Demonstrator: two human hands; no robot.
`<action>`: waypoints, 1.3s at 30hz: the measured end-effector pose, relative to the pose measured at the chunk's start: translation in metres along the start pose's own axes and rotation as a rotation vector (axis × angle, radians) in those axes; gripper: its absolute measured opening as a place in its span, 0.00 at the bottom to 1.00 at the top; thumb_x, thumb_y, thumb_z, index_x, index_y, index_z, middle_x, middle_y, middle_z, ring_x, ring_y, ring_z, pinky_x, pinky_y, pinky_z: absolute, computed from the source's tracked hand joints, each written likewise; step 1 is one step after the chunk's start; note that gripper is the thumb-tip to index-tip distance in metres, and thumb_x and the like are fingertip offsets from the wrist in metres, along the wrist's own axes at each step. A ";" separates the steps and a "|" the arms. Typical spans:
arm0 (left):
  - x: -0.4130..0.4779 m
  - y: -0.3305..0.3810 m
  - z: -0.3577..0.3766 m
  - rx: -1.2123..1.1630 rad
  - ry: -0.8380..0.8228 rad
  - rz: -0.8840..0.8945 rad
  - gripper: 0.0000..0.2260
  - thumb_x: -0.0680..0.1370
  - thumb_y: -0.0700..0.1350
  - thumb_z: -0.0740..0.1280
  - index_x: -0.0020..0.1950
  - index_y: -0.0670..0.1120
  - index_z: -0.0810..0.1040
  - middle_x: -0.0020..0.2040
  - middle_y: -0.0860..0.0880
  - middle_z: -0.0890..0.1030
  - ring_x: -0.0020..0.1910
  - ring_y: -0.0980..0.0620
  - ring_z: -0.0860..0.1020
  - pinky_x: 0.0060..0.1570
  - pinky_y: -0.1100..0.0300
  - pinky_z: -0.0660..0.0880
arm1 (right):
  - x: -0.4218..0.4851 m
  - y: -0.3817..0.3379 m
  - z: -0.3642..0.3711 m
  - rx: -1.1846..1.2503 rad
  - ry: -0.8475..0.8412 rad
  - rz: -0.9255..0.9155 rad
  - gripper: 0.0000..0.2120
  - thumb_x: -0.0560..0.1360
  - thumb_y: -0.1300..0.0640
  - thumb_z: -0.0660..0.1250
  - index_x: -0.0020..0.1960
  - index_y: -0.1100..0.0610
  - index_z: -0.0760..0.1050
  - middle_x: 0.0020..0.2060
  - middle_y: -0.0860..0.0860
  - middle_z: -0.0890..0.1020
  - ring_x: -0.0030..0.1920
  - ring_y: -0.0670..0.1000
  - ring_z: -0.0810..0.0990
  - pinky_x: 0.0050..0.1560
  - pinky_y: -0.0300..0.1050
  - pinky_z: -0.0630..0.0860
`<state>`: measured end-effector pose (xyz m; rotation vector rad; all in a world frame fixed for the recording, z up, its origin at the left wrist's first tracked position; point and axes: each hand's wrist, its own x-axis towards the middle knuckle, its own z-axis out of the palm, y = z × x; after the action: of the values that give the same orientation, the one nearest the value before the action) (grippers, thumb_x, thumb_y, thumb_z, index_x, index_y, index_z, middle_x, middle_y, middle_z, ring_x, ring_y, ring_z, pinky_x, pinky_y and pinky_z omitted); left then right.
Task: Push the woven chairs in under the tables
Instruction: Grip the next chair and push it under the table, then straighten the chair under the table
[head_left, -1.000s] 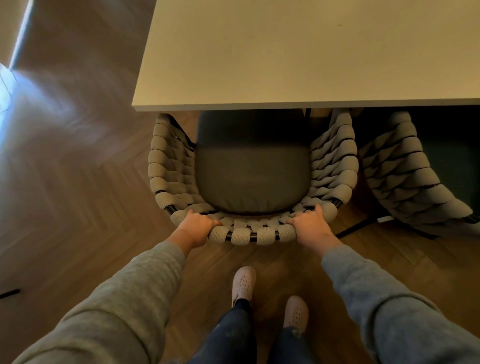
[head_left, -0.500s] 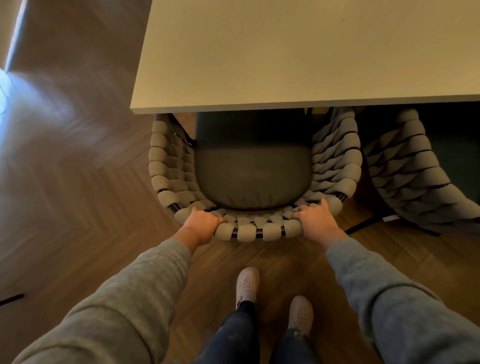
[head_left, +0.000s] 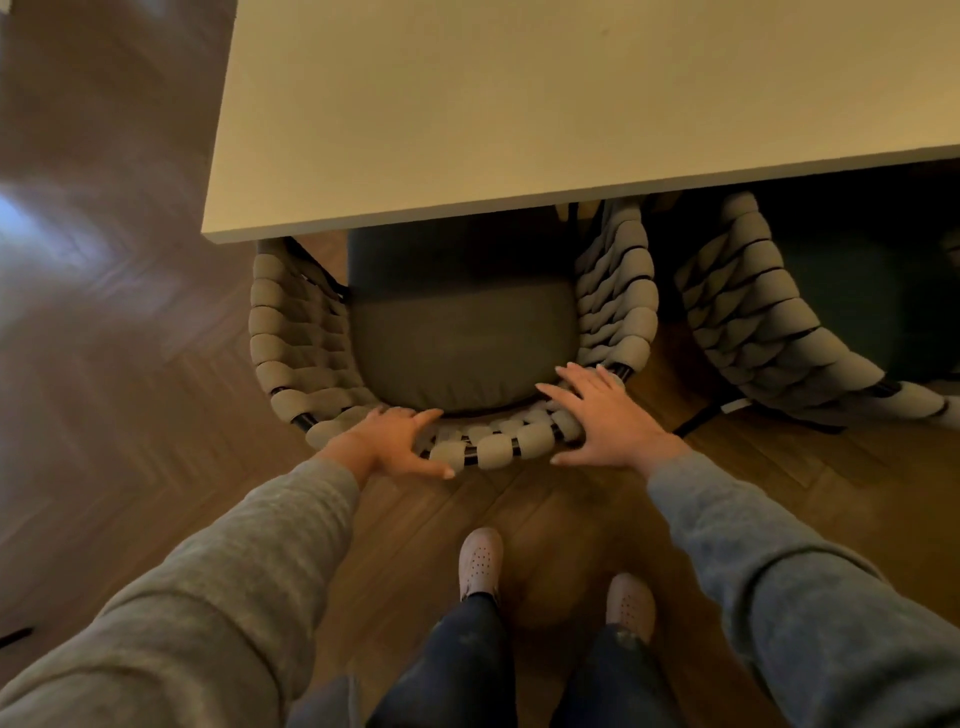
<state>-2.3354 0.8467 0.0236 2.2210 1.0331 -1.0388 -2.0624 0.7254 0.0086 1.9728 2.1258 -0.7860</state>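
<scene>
The pale bench (head_left: 571, 104) fills the top of the view. The woven chair (head_left: 291, 332) sits with the front of its seat under the bench's near edge and its curved back rim out toward the person. A second woven chair (head_left: 769, 322) stands partly under the same edge, further right. A moment ago both hands were curled round the back rim; now the grip has loosened. The left hand (head_left: 389, 441) lies spread across the rim with the thumb outside it, and the right hand (head_left: 608, 421) rests flat, fingers straight and fanned. I judge this chair's push to be done, with the hands about to leave it
</scene>
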 end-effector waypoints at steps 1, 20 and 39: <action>0.001 0.014 -0.006 -0.031 0.038 0.027 0.43 0.72 0.72 0.60 0.79 0.53 0.50 0.77 0.45 0.61 0.75 0.45 0.59 0.75 0.47 0.52 | -0.009 0.011 -0.003 0.017 0.061 0.005 0.45 0.71 0.33 0.67 0.79 0.45 0.47 0.79 0.52 0.50 0.78 0.53 0.44 0.77 0.56 0.42; 0.084 0.437 -0.070 0.125 0.525 0.371 0.36 0.77 0.61 0.64 0.79 0.50 0.52 0.80 0.44 0.47 0.78 0.46 0.44 0.76 0.45 0.40 | -0.246 0.376 -0.043 -0.031 0.012 0.281 0.50 0.70 0.34 0.69 0.79 0.47 0.43 0.79 0.52 0.47 0.78 0.54 0.44 0.77 0.56 0.42; 0.185 0.592 -0.083 0.313 0.272 0.247 0.22 0.79 0.49 0.63 0.73 0.56 0.65 0.64 0.50 0.76 0.62 0.48 0.74 0.63 0.49 0.66 | -0.300 0.586 -0.041 -0.279 -0.265 0.385 0.28 0.78 0.54 0.63 0.75 0.45 0.60 0.73 0.49 0.67 0.75 0.54 0.59 0.77 0.58 0.47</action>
<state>-1.7516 0.6255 -0.0143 2.7213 0.7102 -0.8523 -1.4500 0.4806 0.0121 1.9173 1.5475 -0.6032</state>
